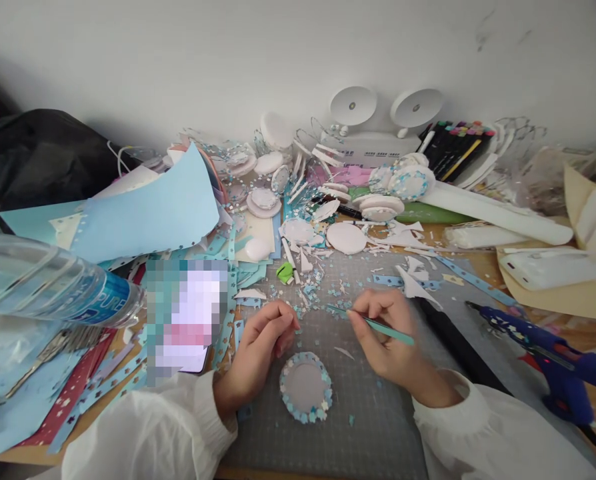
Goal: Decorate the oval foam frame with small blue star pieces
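Observation:
Near the front of the grey cutting mat lies a round white disc edged with small blue and white paper flowers. My right hand pinches teal tweezers, whose tips point left over scattered paper flowers. Up and to the left of the disc, my left hand rests with its fingers curled in; whether something small is between them is hidden. Neither hand touches the disc.
A blue glue gun and a black bar lie at the right. On the left are a water bottle, a phone, scissors and paper sheets. White discs and a double lamp stand behind.

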### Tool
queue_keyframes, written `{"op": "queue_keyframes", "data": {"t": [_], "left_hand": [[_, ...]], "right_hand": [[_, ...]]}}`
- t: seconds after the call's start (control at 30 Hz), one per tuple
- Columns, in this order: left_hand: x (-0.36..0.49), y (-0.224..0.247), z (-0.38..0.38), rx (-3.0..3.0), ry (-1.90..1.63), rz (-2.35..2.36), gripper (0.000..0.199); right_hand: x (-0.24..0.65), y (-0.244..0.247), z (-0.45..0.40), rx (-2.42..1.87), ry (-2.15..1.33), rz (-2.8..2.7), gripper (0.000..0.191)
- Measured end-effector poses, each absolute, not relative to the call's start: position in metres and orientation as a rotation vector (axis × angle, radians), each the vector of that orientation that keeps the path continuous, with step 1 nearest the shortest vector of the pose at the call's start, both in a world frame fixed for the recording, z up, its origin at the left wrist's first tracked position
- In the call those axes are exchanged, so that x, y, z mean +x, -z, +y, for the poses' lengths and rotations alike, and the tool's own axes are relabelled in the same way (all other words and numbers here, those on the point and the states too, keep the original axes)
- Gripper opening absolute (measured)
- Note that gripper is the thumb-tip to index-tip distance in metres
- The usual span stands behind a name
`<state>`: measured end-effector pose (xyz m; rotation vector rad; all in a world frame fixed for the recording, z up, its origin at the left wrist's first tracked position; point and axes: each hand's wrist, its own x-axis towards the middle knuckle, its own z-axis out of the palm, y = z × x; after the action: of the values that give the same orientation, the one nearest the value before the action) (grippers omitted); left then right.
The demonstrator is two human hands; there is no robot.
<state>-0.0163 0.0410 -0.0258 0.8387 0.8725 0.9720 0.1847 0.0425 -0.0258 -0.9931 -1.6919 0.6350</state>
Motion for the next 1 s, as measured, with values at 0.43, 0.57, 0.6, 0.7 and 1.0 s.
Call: {"op": "queue_keyframes", "data": {"t": [0.43,0.57,0.6,0.7,1.0], "left_hand": [[-0.017,0.024,0.044,0.813,-0.982,0.841,0.022],[-0.018,0.024,0.043,0.800,-0.965,0.844,0.020],[-0.018,0.024,0.043,0.798,-0.964,0.845,0.020],[-0.018,0.024,0.043,0.799,-0.973,0.841,0.022],[-0.018,0.029,0.042,0.854,-0.924,0.946,0.024]], "right_hand": [[0.192,0.035,0.045,-1.067,-0.539,-2.116,0.020],[0.192,0.039,0.046,-0.934,-0.529,-2.118,0.022],[0.192,0.039,0.046,-0.926,-0.538,-2.075,0.022],[0.192,0.039,0.047,-0.931,-0.601,-1.866,0.022],[0.183,0.022,0.043,-0.932,-1.042,-1.217,0.022]]}}
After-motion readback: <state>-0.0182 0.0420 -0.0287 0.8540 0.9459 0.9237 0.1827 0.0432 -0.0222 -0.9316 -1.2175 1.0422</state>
